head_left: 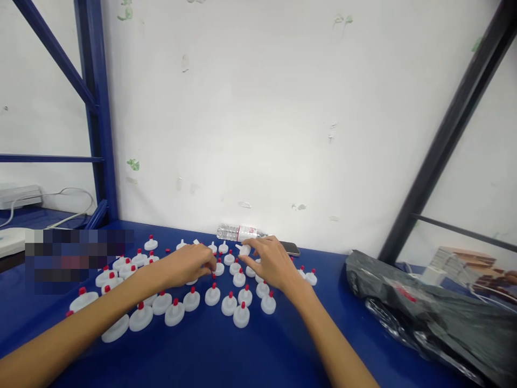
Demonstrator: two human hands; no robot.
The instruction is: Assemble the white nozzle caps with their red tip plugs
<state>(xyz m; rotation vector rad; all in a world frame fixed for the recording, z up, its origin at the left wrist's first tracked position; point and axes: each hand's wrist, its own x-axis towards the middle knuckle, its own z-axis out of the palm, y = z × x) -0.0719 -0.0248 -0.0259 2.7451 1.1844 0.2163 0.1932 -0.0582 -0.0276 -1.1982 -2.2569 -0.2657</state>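
My right hand (269, 261) pinches a white plastic nozzle lid (244, 250) between thumb and fingers, its bare spout tilted to the left. My left hand (198, 264) reaches down among the lids with its fingertips drawn together. Just below those fingertips shows a small red cap (214, 276); I cannot tell whether they grip it. Around both hands stand many white lids with red tips, such as a lid (212, 295) nearest below my left hand. A few lids without red tips, one a bare lid (223, 248), stand at the back. Another loose red cap (167, 250) lies at the back left.
A clear water bottle (238, 232) lies against the white wall, with a phone (291, 248) to its right. Dark plastic wrapping (424, 307) covers something at the right. Blue shelf posts (99, 108) rise at the left of the blue tabletop (202, 355).
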